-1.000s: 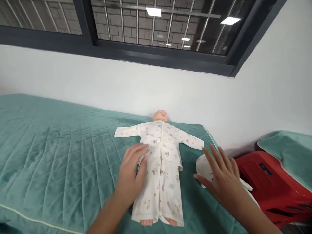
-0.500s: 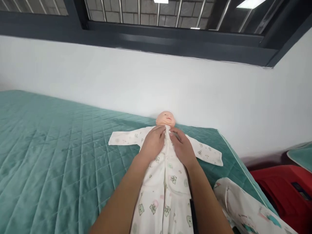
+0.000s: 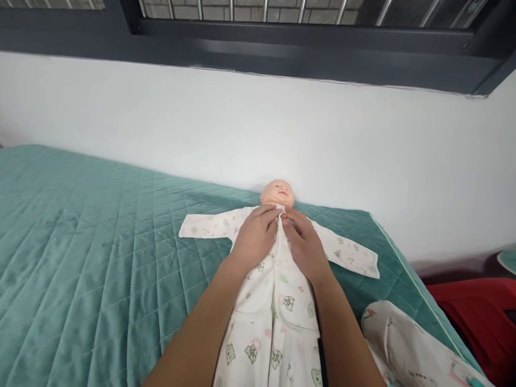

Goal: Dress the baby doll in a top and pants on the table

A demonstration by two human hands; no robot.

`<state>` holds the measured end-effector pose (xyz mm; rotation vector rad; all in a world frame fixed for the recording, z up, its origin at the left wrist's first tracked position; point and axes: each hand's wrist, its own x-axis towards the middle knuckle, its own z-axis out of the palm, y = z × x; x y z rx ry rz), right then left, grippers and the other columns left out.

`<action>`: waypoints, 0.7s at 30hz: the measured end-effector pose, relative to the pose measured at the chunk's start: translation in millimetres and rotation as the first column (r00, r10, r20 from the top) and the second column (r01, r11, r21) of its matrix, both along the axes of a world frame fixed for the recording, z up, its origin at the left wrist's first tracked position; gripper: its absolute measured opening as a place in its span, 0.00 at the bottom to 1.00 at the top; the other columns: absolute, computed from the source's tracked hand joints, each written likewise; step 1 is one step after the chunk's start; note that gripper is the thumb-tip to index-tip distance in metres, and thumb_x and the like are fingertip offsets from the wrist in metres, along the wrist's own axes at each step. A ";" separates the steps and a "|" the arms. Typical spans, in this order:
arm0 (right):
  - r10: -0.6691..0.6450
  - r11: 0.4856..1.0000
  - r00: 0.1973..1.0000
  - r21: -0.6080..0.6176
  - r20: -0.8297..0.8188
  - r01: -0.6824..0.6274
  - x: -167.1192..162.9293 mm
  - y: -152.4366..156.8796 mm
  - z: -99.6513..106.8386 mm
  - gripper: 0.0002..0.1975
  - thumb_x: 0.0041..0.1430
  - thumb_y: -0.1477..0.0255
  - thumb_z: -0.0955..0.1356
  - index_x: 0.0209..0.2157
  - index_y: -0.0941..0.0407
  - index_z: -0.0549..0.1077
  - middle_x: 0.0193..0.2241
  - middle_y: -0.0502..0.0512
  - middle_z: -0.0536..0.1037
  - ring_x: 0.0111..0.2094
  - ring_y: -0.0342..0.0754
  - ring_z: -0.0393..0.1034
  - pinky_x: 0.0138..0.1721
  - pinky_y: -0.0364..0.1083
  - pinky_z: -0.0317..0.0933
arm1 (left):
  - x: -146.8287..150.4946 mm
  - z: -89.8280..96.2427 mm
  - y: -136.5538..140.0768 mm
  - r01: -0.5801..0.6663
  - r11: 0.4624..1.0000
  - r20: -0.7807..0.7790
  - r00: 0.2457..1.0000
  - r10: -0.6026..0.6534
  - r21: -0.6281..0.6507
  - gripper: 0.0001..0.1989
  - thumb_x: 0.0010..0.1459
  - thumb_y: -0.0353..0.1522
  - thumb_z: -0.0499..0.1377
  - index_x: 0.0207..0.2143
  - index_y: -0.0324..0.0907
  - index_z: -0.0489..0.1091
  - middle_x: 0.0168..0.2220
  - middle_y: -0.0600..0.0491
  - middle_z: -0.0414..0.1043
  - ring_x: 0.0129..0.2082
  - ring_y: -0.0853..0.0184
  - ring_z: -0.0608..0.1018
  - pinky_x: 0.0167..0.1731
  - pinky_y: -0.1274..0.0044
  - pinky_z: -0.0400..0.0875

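A baby doll lies on its back, its bald head [image 3: 277, 193] near the wall. It wears a white baby outfit [image 3: 278, 301] printed with small green bears, the sleeves spread out to both sides. At the neckline my left hand [image 3: 260, 234] has its fingers closed on the left front edge of the outfit. Opposite it, my right hand [image 3: 304, 242] pinches the right front edge just below the doll's chin. Both sets of fingertips nearly meet at the collar. Whatever fastener lies under them is hidden.
A green quilted bed cover [image 3: 100, 258] spreads under the doll. White patterned cloth [image 3: 411, 344] lies at the lower right, and a red plastic object [image 3: 475, 317] stands beyond the bed's edge. Behind are a white wall [image 3: 226, 123] and a dark window frame [image 3: 282, 54].
The camera view has tilted slightly down. Both hands stay at the collar, and their fingertips have moved slightly closer together.
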<state>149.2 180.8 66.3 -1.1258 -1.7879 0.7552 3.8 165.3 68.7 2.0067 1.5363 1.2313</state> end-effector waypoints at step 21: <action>-0.150 0.985 0.971 -0.116 -0.186 0.130 -1.6 -2.9 -3.7 0.15 0.59 0.64 0.66 0.46 0.51 0.76 0.53 0.51 0.75 0.55 0.53 0.67 0.59 0.52 0.57 | -5.3 12.3 -8.1 0.108 0.988 0.174 0.981 -0.087 -0.112 0.11 0.64 0.34 0.52 0.34 0.46 0.74 0.56 0.55 0.72 0.62 0.63 0.67 0.63 0.69 0.60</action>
